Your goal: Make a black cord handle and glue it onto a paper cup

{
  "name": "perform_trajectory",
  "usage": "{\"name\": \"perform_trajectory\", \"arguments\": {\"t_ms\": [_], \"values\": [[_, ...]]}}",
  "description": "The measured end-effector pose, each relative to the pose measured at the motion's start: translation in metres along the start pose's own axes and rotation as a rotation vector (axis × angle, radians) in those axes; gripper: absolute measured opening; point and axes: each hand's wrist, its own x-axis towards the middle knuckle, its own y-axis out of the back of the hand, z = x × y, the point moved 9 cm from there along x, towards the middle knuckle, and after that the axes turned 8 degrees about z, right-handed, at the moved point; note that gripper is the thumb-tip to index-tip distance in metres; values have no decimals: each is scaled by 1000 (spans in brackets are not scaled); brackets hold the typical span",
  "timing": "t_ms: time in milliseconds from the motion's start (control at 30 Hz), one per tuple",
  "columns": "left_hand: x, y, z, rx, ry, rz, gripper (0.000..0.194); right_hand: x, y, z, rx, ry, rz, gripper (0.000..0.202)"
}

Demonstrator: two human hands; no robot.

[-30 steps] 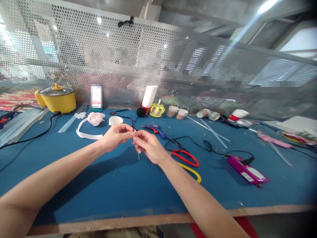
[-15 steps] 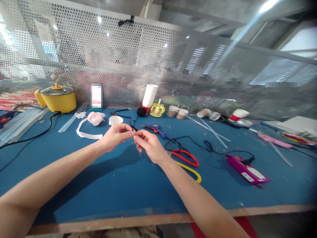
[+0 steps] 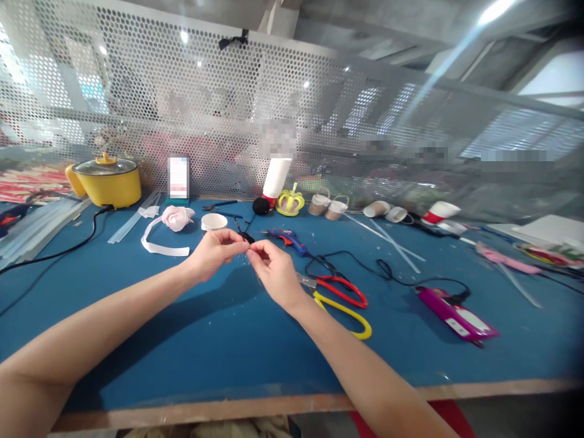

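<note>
Over the middle of the blue table [image 3: 191, 347], my left hand [image 3: 218, 252] and my right hand [image 3: 276, 272] meet at the fingertips. Thumb and index finger are pinched on each; what lies between them is too small to make out. Just behind the fingertips shows a thin black piece [image 3: 247, 236], and I cannot tell if it is held or lies on the table. A white paper cup [image 3: 213, 222] stands beyond my left hand. Past my right hand lie a blue glue gun [image 3: 286, 237] and scissors [image 3: 347, 291] with one red and one yellow handle, partly behind my wrist.
A yellow electric pot [image 3: 112, 182], a phone [image 3: 178, 177] and a white fabric rose [image 3: 177, 218] with ribbon are at the left. Stacked cups [image 3: 277, 176], a black yarn ball [image 3: 261, 206] and a yellow crown [image 3: 290, 201] line the back. A purple power strip [image 3: 456, 313] lies right.
My right hand has shifted and turned slightly, baring more of the scissors. A thin strand below its fingers no longer shows. Both hands remain pinched together.
</note>
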Motion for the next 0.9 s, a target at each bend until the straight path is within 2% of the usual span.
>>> {"name": "perform_trajectory", "arguments": {"t_ms": [133, 200, 267, 400, 500, 633, 767, 900], "values": [[-1, 2, -2, 30, -7, 40, 22, -2, 4, -5, -44, 83, 64, 12], [-1, 3, -1, 26, -11, 45, 22, -1, 4, -1, 13, 28, 49, 14], [-1, 1, 1, -6, -9, 7, 23, 0, -3, 8, 175, -124, -43, 17], [-4, -11, 5, -110, 33, -174, 23, -11, -29, 15, 650, -471, -357, 24], [-6, -15, 5, -158, 67, -236, 22, -17, -38, 10, 810, -567, -471, 24], [-5, -13, 5, -167, 55, -214, 23, -10, -30, 12, 723, -466, -341, 26], [-1, -7, 2, -97, 28, -122, 23, -3, -17, 12, 372, -272, -211, 21], [2, 1, -5, 9, 20, 5, 23, 1, -1, -1, 8, -14, -42, 11]]}}
